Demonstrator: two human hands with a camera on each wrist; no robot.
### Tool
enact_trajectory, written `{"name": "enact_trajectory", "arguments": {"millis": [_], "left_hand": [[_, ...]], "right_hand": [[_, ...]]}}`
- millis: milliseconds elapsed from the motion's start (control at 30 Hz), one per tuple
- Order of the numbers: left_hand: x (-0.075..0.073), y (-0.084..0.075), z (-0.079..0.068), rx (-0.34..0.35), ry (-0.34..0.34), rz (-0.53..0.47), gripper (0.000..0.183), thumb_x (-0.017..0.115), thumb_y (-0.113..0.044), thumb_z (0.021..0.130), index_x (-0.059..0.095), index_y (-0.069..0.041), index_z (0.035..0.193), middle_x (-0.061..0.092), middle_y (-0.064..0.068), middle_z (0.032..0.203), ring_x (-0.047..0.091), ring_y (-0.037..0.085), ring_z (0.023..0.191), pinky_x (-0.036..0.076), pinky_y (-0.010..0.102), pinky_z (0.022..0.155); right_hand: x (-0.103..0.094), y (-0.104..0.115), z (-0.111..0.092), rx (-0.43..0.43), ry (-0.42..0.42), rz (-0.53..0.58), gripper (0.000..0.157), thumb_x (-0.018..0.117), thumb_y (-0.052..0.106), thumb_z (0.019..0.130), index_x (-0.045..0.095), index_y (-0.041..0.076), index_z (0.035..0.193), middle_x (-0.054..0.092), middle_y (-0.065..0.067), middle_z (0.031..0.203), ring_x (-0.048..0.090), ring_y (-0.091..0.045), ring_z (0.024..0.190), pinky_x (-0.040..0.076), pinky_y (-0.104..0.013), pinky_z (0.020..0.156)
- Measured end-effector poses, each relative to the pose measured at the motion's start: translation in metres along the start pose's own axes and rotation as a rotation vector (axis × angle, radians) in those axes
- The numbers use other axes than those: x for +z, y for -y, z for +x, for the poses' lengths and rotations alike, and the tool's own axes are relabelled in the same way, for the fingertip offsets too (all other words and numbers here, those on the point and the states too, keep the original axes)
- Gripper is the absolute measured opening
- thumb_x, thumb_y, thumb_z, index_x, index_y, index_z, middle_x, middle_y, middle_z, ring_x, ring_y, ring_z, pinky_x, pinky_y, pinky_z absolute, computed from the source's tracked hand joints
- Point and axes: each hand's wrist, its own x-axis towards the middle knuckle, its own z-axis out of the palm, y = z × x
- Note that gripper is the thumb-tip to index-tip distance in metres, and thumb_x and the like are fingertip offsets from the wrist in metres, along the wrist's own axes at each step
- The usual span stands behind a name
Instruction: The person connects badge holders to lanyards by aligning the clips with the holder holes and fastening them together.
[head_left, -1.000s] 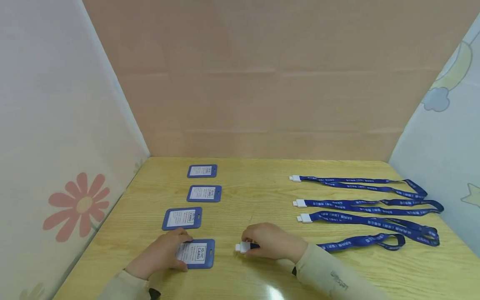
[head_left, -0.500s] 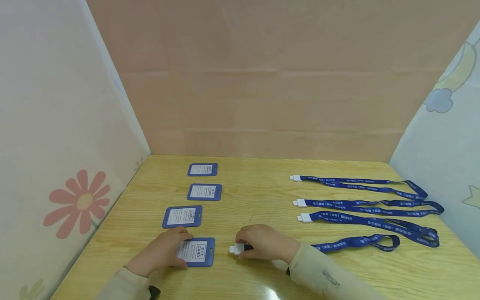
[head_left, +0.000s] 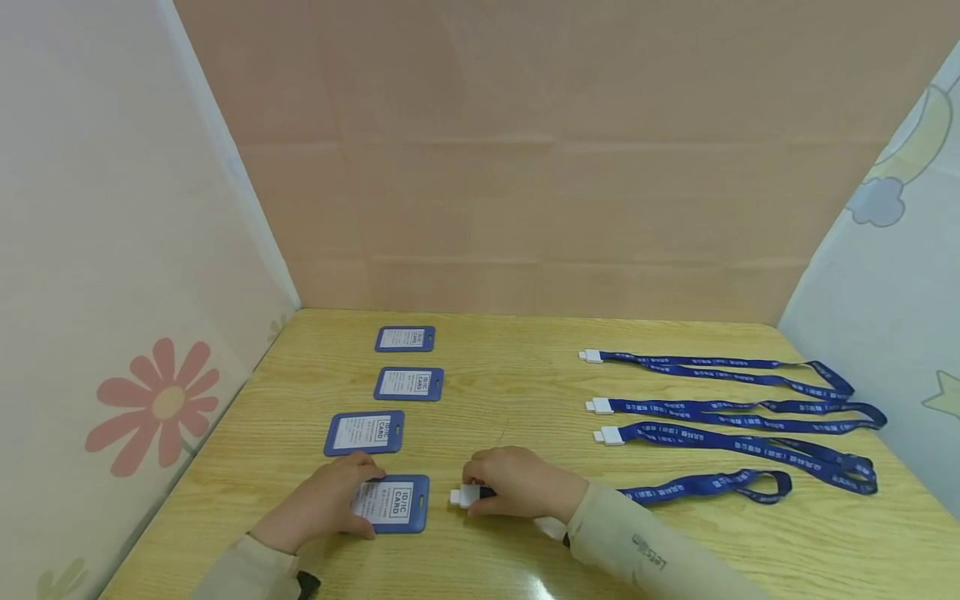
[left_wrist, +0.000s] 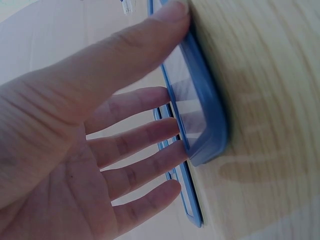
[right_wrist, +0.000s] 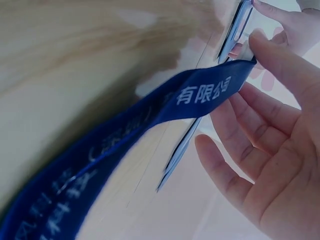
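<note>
Near the front of the table, a blue ID card holder point(head_left: 397, 504) lies flat with its slot facing right. My left hand point(head_left: 326, 498) grips its left part by the two long edges, thumb on one and fingertips at the other, as the left wrist view shows. Just right of the slot, my right hand point(head_left: 521, 482) pinches the white clip point(head_left: 465, 497) of a blue lanyard point(right_wrist: 200, 92). A small gap separates clip and holder. The lanyard's strap trails right past the wrist, partly hidden by hand and sleeve.
Behind the left hand, more blue card holders point(head_left: 365, 433) lie in a column. At the right, several blue lanyards point(head_left: 690, 408) are laid out with white clips pointing left. Printed cloth walls point(head_left: 525, 167) enclose the wooden table point(head_left: 510, 375).
My right hand has moved left, bringing the clip closer to the card holder's slot and drawing the strap along. The left hand and the holder have stayed in place.
</note>
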Motion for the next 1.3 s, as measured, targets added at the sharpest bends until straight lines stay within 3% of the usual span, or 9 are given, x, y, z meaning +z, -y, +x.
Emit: {"name": "enact_trajectory", "arguments": {"millis": [500,1300], "left_hand": [[0.001,0.001,0.0,0.019,-0.012,0.02,0.064,0.088,-0.027,0.056,0.064,0.0,0.11,0.062,0.007,0.107,0.058,0.024,0.097,0.049,0.049,0.088],[0.0,-0.001,-0.001,-0.014,-0.007,0.008,0.065,0.088,-0.026,0.056,0.064,-0.001,0.111,0.061,0.008,0.11,0.058,0.026,0.099,0.049,0.05,0.09]], "right_hand": [[0.001,0.006,0.009,-0.009,0.006,-0.039,0.021,0.069,0.037,0.082,0.066,0.019,0.093,0.061,0.012,0.084,0.044,0.003,0.066,0.04,-0.011,0.059],[0.002,0.013,0.016,-0.031,-0.002,-0.092,0.022,0.069,0.037,0.081,0.066,0.019,0.093,0.062,0.01,0.084,0.045,0.003,0.066,0.04,-0.01,0.06]]}}
